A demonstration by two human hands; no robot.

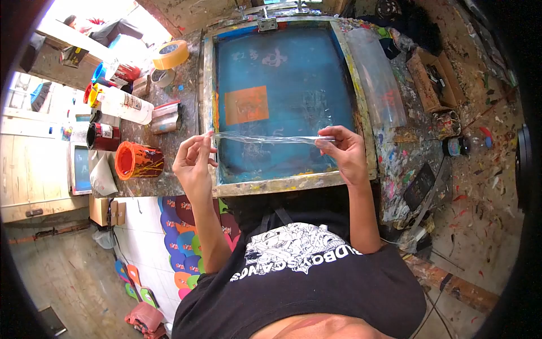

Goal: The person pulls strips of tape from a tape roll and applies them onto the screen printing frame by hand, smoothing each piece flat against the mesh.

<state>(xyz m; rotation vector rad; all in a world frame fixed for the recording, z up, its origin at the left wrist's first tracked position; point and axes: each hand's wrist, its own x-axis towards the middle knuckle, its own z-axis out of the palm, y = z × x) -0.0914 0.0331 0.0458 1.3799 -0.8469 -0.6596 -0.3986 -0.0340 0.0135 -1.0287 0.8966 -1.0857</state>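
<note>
A strip of clear tape (271, 139) is stretched level between both hands, twisted and bunched along its length. My left hand (196, 160) pinches one end between thumb and fingertips. At the other end, the thumb and fingers of my right hand (346, 151) are closed on it. Beneath the strip lies a screen-printing frame (293, 183) with a wooden border and blue mesh (288, 73). An orange rectangle (247, 105) shows on the mesh at the left, with faint pale designs around it. A metal hinge clamp (267, 24) sits at the frame's far edge.
On the left stand an orange paint-smeared tub (138, 160), a white bottle (127, 106), a dark red can (103, 137) and tape rolls (170, 55). A clear plastic sheet (375, 76) and a cardboard box (433, 79) lie to the right. Colourful printed pieces (183, 243) are below left.
</note>
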